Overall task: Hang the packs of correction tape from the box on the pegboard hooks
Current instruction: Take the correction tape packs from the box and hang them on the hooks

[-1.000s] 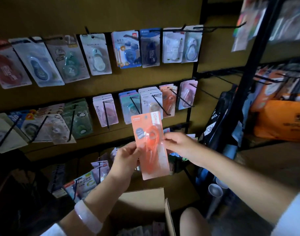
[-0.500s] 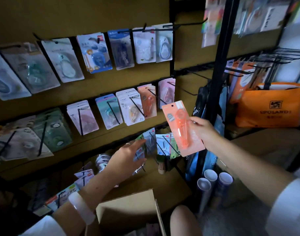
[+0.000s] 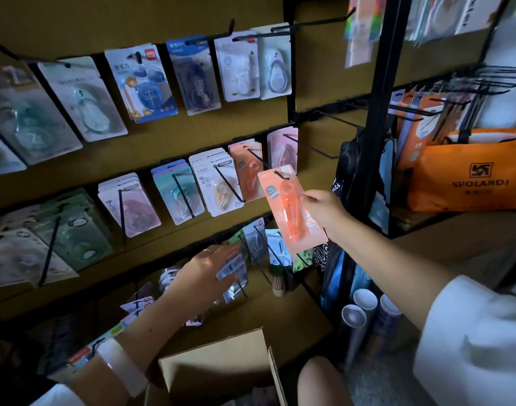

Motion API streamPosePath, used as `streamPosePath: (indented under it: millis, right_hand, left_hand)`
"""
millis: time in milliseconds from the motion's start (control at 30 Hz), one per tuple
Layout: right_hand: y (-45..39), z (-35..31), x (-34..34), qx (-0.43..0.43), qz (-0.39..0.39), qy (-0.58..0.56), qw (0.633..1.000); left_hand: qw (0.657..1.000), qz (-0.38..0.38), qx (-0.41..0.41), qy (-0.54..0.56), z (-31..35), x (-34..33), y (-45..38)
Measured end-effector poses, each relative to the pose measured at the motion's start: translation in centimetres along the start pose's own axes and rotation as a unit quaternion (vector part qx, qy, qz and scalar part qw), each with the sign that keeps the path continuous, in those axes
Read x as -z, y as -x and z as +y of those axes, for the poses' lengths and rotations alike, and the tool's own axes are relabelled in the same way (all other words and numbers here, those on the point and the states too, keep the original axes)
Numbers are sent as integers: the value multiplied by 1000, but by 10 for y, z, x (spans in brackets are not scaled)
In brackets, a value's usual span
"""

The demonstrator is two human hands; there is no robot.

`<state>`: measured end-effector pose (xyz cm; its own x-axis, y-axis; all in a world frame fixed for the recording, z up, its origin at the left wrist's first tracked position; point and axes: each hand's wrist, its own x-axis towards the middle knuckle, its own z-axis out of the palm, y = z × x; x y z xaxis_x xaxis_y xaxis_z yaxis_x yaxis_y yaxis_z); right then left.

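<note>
The right hand (image 3: pixel 324 208) pinches the right edge of an orange pack of correction tape (image 3: pixel 292 210), so the punched hole at its top stays free for a hook. The top of the pack is at the tip of a black hook (image 3: pixel 281 174), just in front of the orange packs (image 3: pixel 246 171) that already hang in the middle row; probably it belongs with them. The left hand (image 3: pixel 205 275) is lower, fingers straight and spread, resting against small packs (image 3: pixel 233 273) on the bottom row, holding nothing. The cardboard box (image 3: pixel 218 367) stands open below, between the arms.

Orange pack (image 3: pixel 292 209) now at hook (image 3: pixel 281 175)
</note>
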<state>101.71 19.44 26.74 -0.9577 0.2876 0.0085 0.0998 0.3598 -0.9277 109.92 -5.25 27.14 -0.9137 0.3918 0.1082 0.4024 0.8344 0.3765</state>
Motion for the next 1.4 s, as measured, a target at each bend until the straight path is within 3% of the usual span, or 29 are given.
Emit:
streamPosePath:
  millis: [267,500,767,900,1067,1133,1400]
  right_hand:
    - [-68,-24,-39,-6,0,43,999]
    - [-114,-26,-79,-40,-27,-32,998]
    - [-112,-8,-86,-49,-16,40,998]
    - [-62,-8,-75,-93,-148,52,983]
    - [11,-15,-84,-13,-241,53,969]
    - [37,-3,-96,-23,-283,77,956]
    - [132,125,-171,-133,-428,167,878]
  left_hand:
    - [1000,0,16,16,-9,24,-34]
    - [998,1,32,55,-27,11,-45]
    - [994,-23,74,82,-51,4,-42]
    - [993,-17,77,85,-51,6,-32]
    - [988,17,101,113,-51,-2,-3]
    - [984,32,124,125,-57,-18,18]
    - [947,2,256,195,-109,-117,117]
